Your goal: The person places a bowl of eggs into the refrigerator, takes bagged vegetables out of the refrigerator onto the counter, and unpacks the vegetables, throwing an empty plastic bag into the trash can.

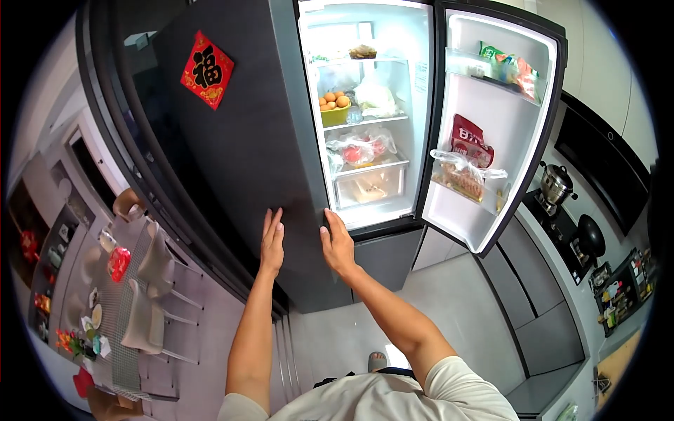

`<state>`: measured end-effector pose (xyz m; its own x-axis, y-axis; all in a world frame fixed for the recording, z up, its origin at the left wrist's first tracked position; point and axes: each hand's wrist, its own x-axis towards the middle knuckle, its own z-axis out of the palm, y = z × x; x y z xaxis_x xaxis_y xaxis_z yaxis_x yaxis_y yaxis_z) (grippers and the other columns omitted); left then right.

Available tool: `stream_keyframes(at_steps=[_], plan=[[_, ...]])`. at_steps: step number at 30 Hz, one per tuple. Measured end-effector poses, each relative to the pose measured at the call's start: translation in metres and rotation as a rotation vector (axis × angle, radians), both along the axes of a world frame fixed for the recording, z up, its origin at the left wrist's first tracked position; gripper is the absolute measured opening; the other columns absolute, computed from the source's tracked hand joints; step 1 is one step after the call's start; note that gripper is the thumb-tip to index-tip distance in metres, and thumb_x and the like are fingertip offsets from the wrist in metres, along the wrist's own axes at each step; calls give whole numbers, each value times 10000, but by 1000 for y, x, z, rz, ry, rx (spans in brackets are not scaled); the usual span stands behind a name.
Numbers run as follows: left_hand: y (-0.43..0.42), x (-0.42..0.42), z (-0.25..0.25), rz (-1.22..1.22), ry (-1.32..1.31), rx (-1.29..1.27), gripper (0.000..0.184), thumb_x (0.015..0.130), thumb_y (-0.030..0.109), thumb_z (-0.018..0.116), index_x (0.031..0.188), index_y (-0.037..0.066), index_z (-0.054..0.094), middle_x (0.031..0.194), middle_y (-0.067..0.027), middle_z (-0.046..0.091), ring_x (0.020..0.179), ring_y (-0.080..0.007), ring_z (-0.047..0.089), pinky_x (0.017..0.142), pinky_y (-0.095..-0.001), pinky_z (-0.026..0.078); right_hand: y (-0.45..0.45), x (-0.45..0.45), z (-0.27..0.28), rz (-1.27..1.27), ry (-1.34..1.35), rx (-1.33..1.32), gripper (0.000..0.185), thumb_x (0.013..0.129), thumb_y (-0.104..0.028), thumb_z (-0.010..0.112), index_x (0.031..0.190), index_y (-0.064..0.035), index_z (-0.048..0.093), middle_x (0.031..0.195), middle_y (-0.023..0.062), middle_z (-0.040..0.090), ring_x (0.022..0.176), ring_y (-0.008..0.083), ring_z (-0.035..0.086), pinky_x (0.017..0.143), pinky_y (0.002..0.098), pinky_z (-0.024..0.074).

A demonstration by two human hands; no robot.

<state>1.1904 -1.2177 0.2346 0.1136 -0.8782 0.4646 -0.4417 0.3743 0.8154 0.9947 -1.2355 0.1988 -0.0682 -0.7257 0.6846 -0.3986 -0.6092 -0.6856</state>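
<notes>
My left hand is raised in front of the closed dark fridge door, fingers extended and holding nothing. My right hand is by that door's edge, its fingers stretched out and empty. Whether either palm touches the door cannot be made out. The right fridge door stands wide open, with a red packet and a tied plastic bag on its shelves. Inside the lit compartment are a green basket of eggs, a white bag, bagged red items and a clear drawer.
At the left are a dining table and chairs. The kitchen counter curves along the right, with a steel pot and a black wok. A lower fridge panel is closed below the lit compartment.
</notes>
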Motion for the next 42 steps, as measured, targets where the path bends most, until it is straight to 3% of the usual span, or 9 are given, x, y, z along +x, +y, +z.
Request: stream_keyframes(at_steps=[4, 10, 16, 22, 28, 34, 38, 39, 42], plan=[[-19, -12, 0, -8, -31, 36, 525, 1116, 414, 364, 1564, 153, 451, 1705, -146, 215, 1571, -309, 212, 1249, -390, 233, -21, -7, -5, -7, 4, 115, 492, 1008, -127, 558, 1492, -101, 476, 1433, 219, 539, 1306, 426, 533, 1095, 462, 445], [-57, -25, 6, 4, -74, 59, 569, 1114, 433, 351, 1599, 137, 373, 1710, -133, 207, 1575, -299, 203, 1256, -393, 221, -57, -16, -17, 52, 13, 144, 649, 971, -32, 574, 1571, -70, 327, 1466, 249, 496, 1348, 430, 504, 1121, 452, 420], [-86, -29, 16, 37, -84, 125, 586, 1108, 419, 364, 1621, 139, 316, 1709, -121, 216, 1577, -286, 199, 1262, -388, 207, -97, -24, -20, 86, 145, 145, 795, 927, -10, 584, 1613, -56, 185, 1564, 295, 374, 1442, 463, 386, 1203, 466, 342], [-105, -33, 20, 75, -86, 160, 610, 1104, 422, 374, 1636, 143, 269, 1712, -114, 209, 1579, -284, 194, 1264, -386, 198, -125, -33, -12, 135, 170, 216, 855, 916, -36, 603, 1627, -57, 128, 1588, 288, 350, 1444, 459, 392, 1185, 449, 363], [-105, -44, 16, 123, -91, 159, 600, 1106, 416, 372, 1634, 146, 279, 1719, -120, 180, 1583, -290, 177, 1263, -391, 204, -129, -33, -8, 80, 61, 286, 811, 880, -91, 634, 1599, -42, 262, 1489, 284, 491, 1327, 476, 518, 1113, 476, 432], [-90, -57, 7, 127, -77, 89, 583, 1114, 411, 365, 1633, 156, 289, 1728, -145, 111, 1582, -329, 161, 1254, -406, 220, -97, -21, -22, -66, 71, 125, 753, 847, -111, 653, 1541, -24, 373, 1381, 275, 578, 1179, 458, 610, 1018, 508, 488], [-64, -65, 1, 159, -65, 61, 580, 1113, 409, 374, 1628, 151, 303, 1727, -152, 110, 1580, -337, 165, 1250, -411, 227, -74, -21, -35, -49, -50, 28, 670, 865, -60, 631, 1508, -46, 444, 1240, 194, 656, 1092, 404, 647, 938, 481, 515], [-56, -62, -1, 176, -83, 39, 577, 1113, 404, 377, 1627, 149, 309, 1726, -152, 115, 1580, -335, 167, 1249, -411, 227, -64, -22, -33, -11, -156, 62, 553, 865, -33, 634, 1413, -61, 568, 1195, 159, 669, 1066, 379, 654, 913, 459, 520], [-31, -53, -1, 191, -66, -3, 566, 1112, 379, 385, 1618, 131, 330, 1715, -161, 164, 1576, -325, 185, 1246, -410, 229, -48, -22, -37, 9, -101, -41, 445, 854, -29, 650, 1296, -78, 668, 1186, 153, 674, 1047, 370, 660, 912, 442, 526]])
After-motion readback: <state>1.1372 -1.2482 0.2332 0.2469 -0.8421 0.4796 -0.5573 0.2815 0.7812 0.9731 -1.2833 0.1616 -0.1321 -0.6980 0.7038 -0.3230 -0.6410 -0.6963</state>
